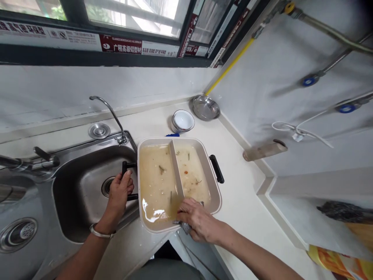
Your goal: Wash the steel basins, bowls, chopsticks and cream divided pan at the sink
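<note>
A cream two-compartment hot pot pan holds cloudy yellowish water with bits of food floating in both halves. It stands on the counter, its left side reaching the sink edge. My left hand is wrapped round the black left handle, which juts over the sink. My right hand is at the pan's front rim near the divider, closed on a grey, mesh-like scouring cloth. Fingers hide part of the cloth. The right black handle is untouched.
On the left is a steel sink with a thin curved tap and a larger tap. Behind the pan are white bowls, a steel basin and a blue item. A capped pipe sticks out from the right wall.
</note>
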The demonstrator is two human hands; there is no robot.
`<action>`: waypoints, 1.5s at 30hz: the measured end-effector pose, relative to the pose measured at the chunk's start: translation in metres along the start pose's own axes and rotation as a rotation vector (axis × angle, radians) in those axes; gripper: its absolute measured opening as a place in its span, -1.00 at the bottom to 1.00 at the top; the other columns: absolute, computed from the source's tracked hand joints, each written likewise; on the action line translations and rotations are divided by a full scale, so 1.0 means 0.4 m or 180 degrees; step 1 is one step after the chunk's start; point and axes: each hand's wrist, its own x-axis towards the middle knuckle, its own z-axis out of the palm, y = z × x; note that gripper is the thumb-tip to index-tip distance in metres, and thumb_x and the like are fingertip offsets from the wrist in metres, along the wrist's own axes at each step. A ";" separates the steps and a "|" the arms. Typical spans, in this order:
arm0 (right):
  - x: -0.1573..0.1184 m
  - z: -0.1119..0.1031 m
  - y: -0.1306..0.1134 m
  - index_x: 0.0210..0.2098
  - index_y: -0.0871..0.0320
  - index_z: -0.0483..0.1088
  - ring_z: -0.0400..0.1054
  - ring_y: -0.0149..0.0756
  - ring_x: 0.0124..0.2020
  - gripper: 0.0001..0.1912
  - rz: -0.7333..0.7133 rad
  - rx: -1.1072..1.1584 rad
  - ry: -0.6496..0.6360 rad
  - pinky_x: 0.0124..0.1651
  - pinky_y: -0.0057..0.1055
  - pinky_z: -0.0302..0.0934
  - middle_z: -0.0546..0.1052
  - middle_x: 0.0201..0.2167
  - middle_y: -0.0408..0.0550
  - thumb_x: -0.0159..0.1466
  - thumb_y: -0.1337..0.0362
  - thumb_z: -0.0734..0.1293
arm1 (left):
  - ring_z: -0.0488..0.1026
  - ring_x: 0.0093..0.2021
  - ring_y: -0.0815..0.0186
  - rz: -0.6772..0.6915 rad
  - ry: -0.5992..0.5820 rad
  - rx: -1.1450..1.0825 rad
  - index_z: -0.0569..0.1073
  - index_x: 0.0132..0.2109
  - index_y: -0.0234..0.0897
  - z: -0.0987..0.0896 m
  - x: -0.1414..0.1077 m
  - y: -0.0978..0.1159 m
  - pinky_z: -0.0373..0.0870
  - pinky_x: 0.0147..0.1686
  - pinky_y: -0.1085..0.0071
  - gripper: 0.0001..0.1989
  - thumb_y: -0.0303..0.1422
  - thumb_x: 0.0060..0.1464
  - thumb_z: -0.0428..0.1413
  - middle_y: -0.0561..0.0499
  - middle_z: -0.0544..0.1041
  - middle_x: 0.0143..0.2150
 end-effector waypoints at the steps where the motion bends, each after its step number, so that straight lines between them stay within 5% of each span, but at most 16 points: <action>1: 0.017 0.002 0.008 -0.21 0.16 0.44 0.28 -0.12 -0.15 -0.58 -0.0030 -0.0015 -0.0029 -0.08 -0.17 0.20 0.48 -0.19 0.03 -0.09 0.51 0.28 | 0.00 -0.66 0.56 0.0003 0.0002 0.0003 0.30 -0.33 -0.23 0.000 0.000 0.000 -0.14 -0.65 0.56 -0.53 -0.05 -0.18 0.35 0.32 0.10 -0.64; 6: 0.057 -0.025 0.079 -0.13 0.15 0.45 0.34 -0.14 -0.15 -0.69 -0.0008 -0.0104 0.0805 -0.10 -0.21 0.24 0.51 -0.19 0.05 0.15 0.50 0.28 | 0.01 -0.66 0.55 0.0019 0.0004 0.0062 0.29 -0.34 -0.22 -0.001 0.001 0.001 -0.13 -0.65 0.55 -0.53 -0.04 -0.19 0.34 0.31 0.12 -0.64; 9: 0.041 -0.057 0.136 -0.08 0.14 0.41 0.39 -0.15 -0.13 -0.77 0.0721 -0.0214 0.1399 -0.07 -0.23 0.29 0.52 -0.17 0.06 0.30 0.41 0.23 | 0.02 -0.66 0.54 0.0014 -0.0020 0.0108 0.29 -0.35 -0.22 -0.003 0.002 -0.001 -0.12 -0.64 0.55 -0.54 -0.04 -0.17 0.33 0.30 0.12 -0.64; 12: 0.033 -0.063 0.174 -0.06 0.21 0.38 0.43 -0.17 -0.23 -0.78 0.2083 -0.0764 0.0883 -0.18 -0.31 0.31 0.51 -0.14 0.13 0.31 0.42 0.23 | 0.01 -0.66 0.54 0.0044 -0.0014 0.0140 0.29 -0.36 -0.22 -0.004 0.004 -0.001 -0.13 -0.64 0.54 -0.56 -0.05 -0.16 0.32 0.30 0.10 -0.64; 14: 0.041 -0.057 0.181 -0.04 0.28 0.38 0.45 -0.16 -0.24 -0.75 0.2600 -0.0989 0.0355 -0.25 -0.35 0.29 0.51 -0.10 0.23 0.29 0.48 0.24 | 0.00 -0.67 0.54 0.0066 -0.0011 0.0185 0.30 -0.36 -0.22 -0.003 0.004 0.001 -0.13 -0.64 0.54 -0.57 -0.06 -0.15 0.31 0.30 0.08 -0.64; 16: 0.051 -0.059 0.179 -0.06 0.29 0.39 0.46 -0.15 -0.20 -0.75 0.2510 -0.0739 0.0109 -0.23 -0.36 0.28 0.52 -0.09 0.24 0.27 0.51 0.26 | 0.01 -0.67 0.54 0.0084 -0.0027 0.0217 0.32 -0.36 -0.23 -0.002 0.004 0.002 -0.12 -0.64 0.53 -0.58 -0.06 -0.14 0.31 0.30 0.08 -0.64; 23: -0.001 -0.167 0.125 -0.17 0.18 0.51 0.39 -0.36 -0.38 -0.79 0.1349 0.1552 0.0326 -0.34 -0.46 0.20 0.57 -0.32 -0.09 0.32 0.17 0.35 | 0.00 -0.66 0.55 0.0060 -0.0094 0.0145 0.36 -0.30 -0.25 -0.003 0.002 0.004 -0.12 -0.64 0.56 -0.59 -0.07 -0.12 0.32 0.30 0.07 -0.64; 29: -0.003 -0.151 0.025 -0.20 0.14 0.56 0.45 -0.34 -0.29 -0.85 0.0640 0.1750 -0.0063 -0.25 -0.46 0.27 0.59 -0.30 -0.08 0.31 0.21 0.39 | 0.01 -0.66 0.55 0.0058 -0.0042 0.0144 0.37 -0.29 -0.26 -0.002 0.005 0.001 -0.13 -0.64 0.56 -0.59 -0.08 -0.11 0.31 0.30 0.08 -0.63; 35: 0.017 -0.088 0.010 -0.28 0.15 0.59 0.46 -0.32 -0.30 -0.88 0.0508 0.1630 -0.0320 -0.20 -0.44 0.29 0.60 -0.35 -0.08 0.28 0.26 0.41 | 0.00 -0.67 0.54 0.0124 -0.0084 0.0159 0.32 -0.34 -0.23 -0.004 0.006 -0.001 -0.14 -0.64 0.54 -0.61 -0.08 -0.10 0.29 0.29 0.08 -0.64; 41: 0.012 -0.078 0.034 -0.29 0.19 0.59 0.46 -0.32 -0.30 -0.79 0.1118 0.2160 -0.0015 -0.23 -0.45 0.29 0.58 -0.33 -0.08 0.23 0.15 0.46 | 0.00 -0.67 0.54 0.0149 -0.0035 0.0176 0.29 -0.37 -0.21 -0.002 0.004 -0.001 -0.13 -0.64 0.54 -0.59 -0.07 -0.12 0.30 0.30 0.08 -0.64; 45: 0.011 -0.071 0.035 -0.30 0.17 0.61 0.42 -0.35 -0.33 -0.75 0.1019 0.2135 0.0082 -0.23 -0.44 0.27 0.54 -0.34 -0.09 0.19 0.10 0.50 | 0.01 -0.65 0.54 0.0138 -0.0067 0.0095 0.28 -0.35 -0.22 -0.002 0.003 -0.001 -0.12 -0.64 0.55 -0.58 -0.08 -0.12 0.31 0.31 0.09 -0.63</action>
